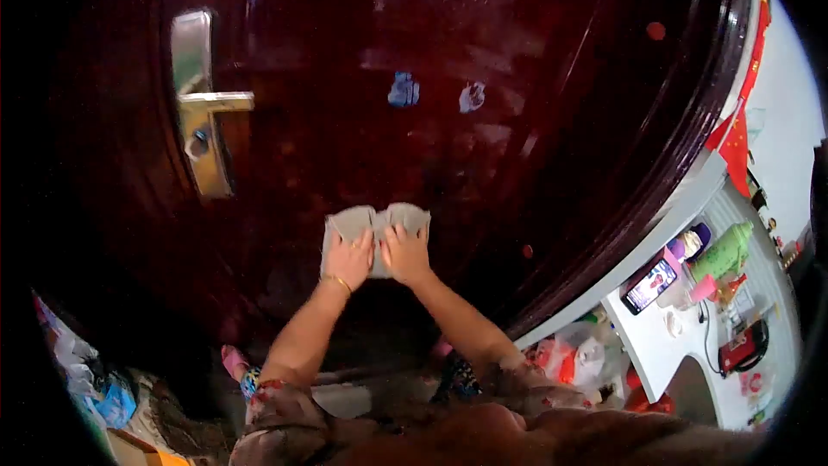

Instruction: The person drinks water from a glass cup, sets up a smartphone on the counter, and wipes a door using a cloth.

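Observation:
Both of my hands press a folded beige cloth (377, 269) flat against a glossy dark red door (345, 147). My left hand (350, 261), with a gold bracelet at the wrist, lies on the cloth's left half, its fingers bent a little and spread over it. On the right half rests my right hand (405, 253), fingers likewise on the cloth. Up and to the left is the metal door handle (216, 102) on its long plate. Two pale blue marks (403, 91) show on the door above the cloth.
At the right, a white shelf (642, 341) holds a phone (649, 286), a green item (726, 250) and a red and black box (743, 347). Plastic bags (569, 361) lie beneath it. More bags (115, 401) and a cardboard box (129, 449) are at the lower left.

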### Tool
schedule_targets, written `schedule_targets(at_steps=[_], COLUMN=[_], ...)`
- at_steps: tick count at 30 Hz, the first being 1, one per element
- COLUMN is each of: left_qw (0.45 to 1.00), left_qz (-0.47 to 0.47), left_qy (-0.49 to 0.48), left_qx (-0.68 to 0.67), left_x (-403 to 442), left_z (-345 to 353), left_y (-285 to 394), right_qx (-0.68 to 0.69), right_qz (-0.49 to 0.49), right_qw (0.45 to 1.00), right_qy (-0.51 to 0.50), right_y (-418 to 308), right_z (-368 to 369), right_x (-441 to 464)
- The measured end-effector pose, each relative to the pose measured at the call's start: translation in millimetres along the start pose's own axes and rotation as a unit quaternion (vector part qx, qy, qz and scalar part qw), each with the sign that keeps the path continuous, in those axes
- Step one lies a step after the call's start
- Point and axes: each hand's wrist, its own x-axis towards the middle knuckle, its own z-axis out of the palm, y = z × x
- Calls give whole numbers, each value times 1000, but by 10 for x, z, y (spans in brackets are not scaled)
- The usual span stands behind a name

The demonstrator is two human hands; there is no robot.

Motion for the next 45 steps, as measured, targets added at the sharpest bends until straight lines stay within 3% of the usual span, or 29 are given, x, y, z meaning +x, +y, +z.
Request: schedule_targets(at_steps=[2, 4, 7, 8, 10, 15, 18, 19, 22, 23, 26, 27, 30, 32, 33, 35, 37, 38, 40, 42, 44, 45], left_qw=[1000, 993, 992, 993, 984, 963, 902, 903, 932, 929, 956, 956, 967, 984, 987, 994, 995, 992, 994, 991, 987, 984], left_qz=[3, -49, -91, -106, -92, -90, -57, -63, -70, -61, -50, -44, -52, -88, -87, -103, -87, -111, -104, -135, -152, -177], left_qy=[30, -77, -58, 41, 150, 249, 399, 397, 322, 332, 266, 269, 234, 146, 126, 28, 40, -50, -43, 3, 42, 20], left_qx=[7, -69, -61, -29, 24, 57, 153, 156, 154, 151, 116, 112, 89, 56, 56, 11, -12, -36, -13, -17, 13, -30], left_x=[11, 111, 616, 833, 1344, 2630, 2968, 2969, 2718, 2601, 2158, 1999, 1563, 1251, 1091, 705, 283, 128, 15, 146, 430, 677], left_z=[-171, -328, -783, -934, -1414, -2281, -2379, -2326, -2175, -2090, -1811, -1656, -1252, -951, -881, -638, -331, -374, -430, -478, -651, -920], left_y=[71, 97, 77, 74, 24, -257, -325, -326, -318, -304, -272, -281, -264, -246, -204, -158, -116, -65, -24, -61, -107, -142], right_qx=[24, 20, -36, -53, -46, -56, -61, -78, -66, -85, -58, -53, -43, -39, -40, -22, -8, -1, -12, -30, -57, -30], right_qz=[-5, -11, 20, 43, 32, 29, 23, 14, 28, 5, -6, -42, -37, -38, -55, -76, -89, -97, -104, -80, -82, -48], right_qw=[1000, 1000, 999, 998, 993, 966, 950, 936, 961, 949, 971, 964, 979, 994, 991, 995, 996, 992, 992, 989, 995, 998], right_qy=[14, 11, -5, -11, 101, 249, 305, 344, 266, 305, 234, 257, 194, 91, 116, 60, -31, -79, -63, -118, 11, 17], right_y=[-66, 8, 71, 110, 209, 319, 293, 296, 235, 262, 238, 229, 178, 122, 97, 46, -10, -28, -116, -97, -118, -135], right_z=[-140, -222, -515, -663, -995, -1875, -2075, -2010, -1873, -1732, -1379, -1266, -912, -762, -651, -459, -272, -232, -358, -423, -576, -694], right_x=[13, 130, 600, 882, 1456, 2824, 3151, 3154, 2861, 2770, 2350, 2202, 1768, 1463, 1293, 940, 571, 438, 377, 499, 789, 1004])
